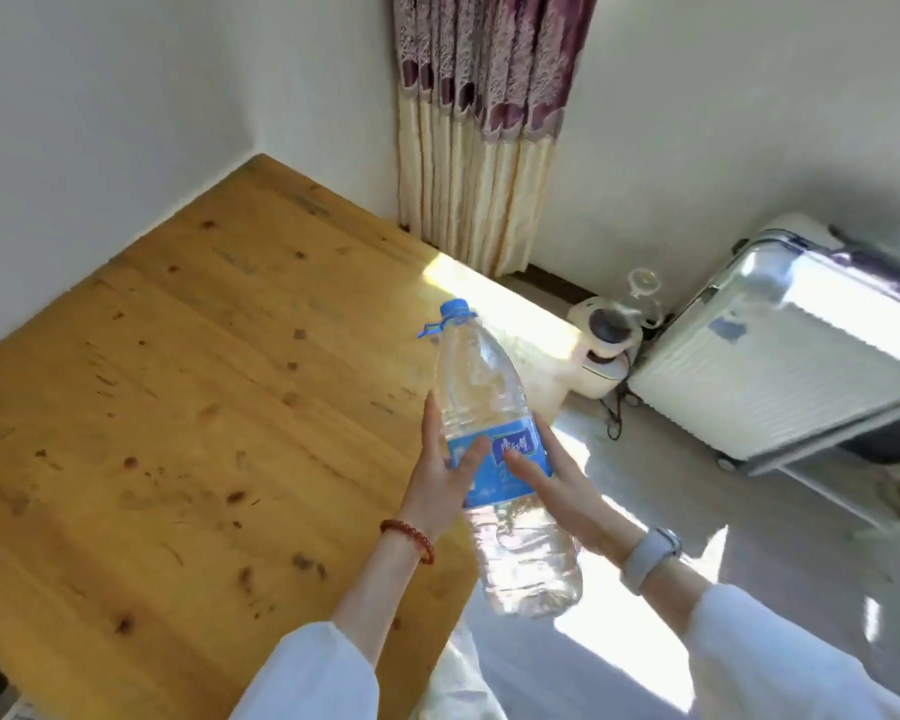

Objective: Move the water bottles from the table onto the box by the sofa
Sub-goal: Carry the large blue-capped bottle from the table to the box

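**Clear plastic bottle held over the table edge**

Head view. Clear plastic, blue cap, blue label band: we record one water bottle (494, 444), tilted with its cap pointing away and to the left and its base toward us. It is off the surface, in the air above the near right edge of the table (178, 407), with its lower half past the edge, over the floor.

Our left hand (445, 470) cups the bottle from the left at the label, thumb on the front of the label, the other fingers behind it; the grip is closed around the bottle. A red bead bracelet (409, 537) sits on that wrist.

Our right hand (562, 485) lies against the right side of the label with fingers extended and flat on the plastic, pressing rather than wrapping. A pale grey watch (650, 556) is on that wrist. Both sleeves are white.

Table: yellow knotted pine boards, pushed into the corner of white walls; a patch of sunlight falls on its far right corner.

Also entered: a curtain (479, 122), purple patterned above and cream below, hanging behind the table; a small white appliance (604, 345) with a dark cable on the floor; a white ribbed suitcase (780, 350) lying beside it, blurred.
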Tool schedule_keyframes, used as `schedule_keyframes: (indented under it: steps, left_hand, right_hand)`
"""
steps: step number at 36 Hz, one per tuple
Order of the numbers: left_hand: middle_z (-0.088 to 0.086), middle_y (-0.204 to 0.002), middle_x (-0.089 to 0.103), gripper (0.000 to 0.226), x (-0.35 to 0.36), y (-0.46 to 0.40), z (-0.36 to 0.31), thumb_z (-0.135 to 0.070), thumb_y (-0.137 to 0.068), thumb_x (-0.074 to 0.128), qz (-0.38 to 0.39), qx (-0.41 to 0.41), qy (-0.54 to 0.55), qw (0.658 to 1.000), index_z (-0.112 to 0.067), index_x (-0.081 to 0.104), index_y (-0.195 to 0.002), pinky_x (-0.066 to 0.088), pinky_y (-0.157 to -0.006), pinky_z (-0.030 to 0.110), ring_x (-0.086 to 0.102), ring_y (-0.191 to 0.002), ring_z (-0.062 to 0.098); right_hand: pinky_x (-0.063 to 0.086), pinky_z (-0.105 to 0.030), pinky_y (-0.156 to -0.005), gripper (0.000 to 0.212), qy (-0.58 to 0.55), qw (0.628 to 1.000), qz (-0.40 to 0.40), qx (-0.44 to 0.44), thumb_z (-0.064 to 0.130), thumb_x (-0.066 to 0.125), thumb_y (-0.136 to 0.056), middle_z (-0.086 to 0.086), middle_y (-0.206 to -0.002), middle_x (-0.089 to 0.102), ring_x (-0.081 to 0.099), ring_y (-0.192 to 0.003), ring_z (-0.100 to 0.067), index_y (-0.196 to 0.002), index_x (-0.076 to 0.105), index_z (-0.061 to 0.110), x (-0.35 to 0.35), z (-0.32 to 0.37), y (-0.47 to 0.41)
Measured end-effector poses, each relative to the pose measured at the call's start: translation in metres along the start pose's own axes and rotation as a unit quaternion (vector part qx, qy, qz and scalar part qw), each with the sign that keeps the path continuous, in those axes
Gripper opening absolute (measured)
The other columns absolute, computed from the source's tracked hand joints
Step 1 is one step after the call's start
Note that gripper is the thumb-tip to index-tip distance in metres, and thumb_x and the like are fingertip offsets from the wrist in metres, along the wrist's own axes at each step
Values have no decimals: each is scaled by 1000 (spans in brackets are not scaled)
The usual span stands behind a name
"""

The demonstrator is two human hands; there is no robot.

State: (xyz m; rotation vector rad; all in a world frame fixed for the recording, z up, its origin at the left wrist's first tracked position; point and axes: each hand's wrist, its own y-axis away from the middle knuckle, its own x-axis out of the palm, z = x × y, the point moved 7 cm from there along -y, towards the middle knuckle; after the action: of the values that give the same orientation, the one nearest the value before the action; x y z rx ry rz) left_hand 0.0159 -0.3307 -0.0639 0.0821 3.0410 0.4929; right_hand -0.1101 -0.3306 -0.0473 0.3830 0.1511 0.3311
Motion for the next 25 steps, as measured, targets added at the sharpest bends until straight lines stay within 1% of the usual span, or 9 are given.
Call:
schedule_keyframes:
  steps: [3, 5, 8, 11, 15, 18, 21, 23, 25]
  left_hand:
    - [-36, -121, 21, 69, 71, 13, -17, -19, -94, 43, 56, 15, -1, 998, -21, -6, -143, 36, -72, -3, 36, -91, -37]
    - [-20, -133, 34, 72, 124, 24, -20, -28, -93, 46, 91, 28, -17, 995, -25, -5, -144, 43, -76, 4, 45, -93, -28]
    - [-4, -132, 49, 78, 207, 50, -17, -56, -79, 51, 144, 33, -66, 987, -41, 4, -139, 50, -92, 32, 58, -107, 3]
    - [-22, -126, 48, 73, 297, 84, -22, -59, -76, 46, 209, 53, -100, 971, -42, 10, -136, 49, -88, 21, 56, -103, -8]
    - [-11, -142, 34, 86, 421, 138, -19, -61, -77, 47, 309, 55, -124, 941, -32, 2, -144, 43, -97, 25, 47, -117, 1]
    - [-15, -130, 32, 75, 507, 182, -12, -44, -91, 43, 380, 59, -150, 911, -25, -6, -145, 38, -82, 13, 45, -108, 2]
    - [-3, -139, 37, 74, 583, 222, -5, -42, -90, 45, 444, 75, -174, 876, -22, -1, -144, 38, -87, 7, 46, -117, 6]
    - [1, -142, 36, 74, 634, 246, 1, -43, -89, 46, 488, 79, -180, 850, -21, 2, -143, 37, -97, 12, 45, -120, 5]
    - [3, -145, 35, 84, 680, 269, 8, -55, -81, 44, 528, 86, -213, 817, -24, -3, -144, 33, -108, 28, 42, -127, 10]
  right_hand:
    - [47, -9, -68, 27, -21, 999, -47, -12, 15, 48, -92, 7, -102, 62, 63, -82, 6, -111, 43, 33, -50, -7, 51]
    - [45, -6, -64, 31, -20, 996, -85, -6, 14, 46, -93, 10, -101, 62, 63, -80, 10, -114, 39, 36, -87, -20, 91]
    - [45, -7, -77, 44, -16, 989, -149, 10, 31, 52, -91, 20, -107, 61, 61, -93, 9, -125, 28, 46, -144, -47, 156]
    - [40, -22, -95, 81, 14, 975, -218, 48, 63, 51, -76, 16, -118, 57, 56, -109, -4, -140, 7, 41, -205, -86, 225]
    - [35, -28, -102, 93, -3, 948, -306, 85, 72, 47, -73, 14, -124, 52, 50, -118, -9, -144, -2, 36, -277, -138, 324]
    - [32, -26, -104, 87, -36, 924, -364, 110, 61, 47, -79, 13, -127, 51, 48, -117, -6, -144, -3, 35, -319, -173, 398]
    - [28, -9, -90, 74, -63, 895, -426, 119, 41, 46, -90, 15, -129, 42, 42, -115, 0, -145, -3, 28, -354, -198, 468]
    - [24, -5, -88, 72, -76, 871, -471, 120, 35, 44, -93, 15, -132, 36, 36, -120, 1, -145, -5, 24, -377, -217, 509]
    - [24, -10, -99, 75, -89, 843, -519, 111, 34, 46, -92, 11, -141, 34, 37, -127, -2, -146, -4, 23, -397, -240, 543]
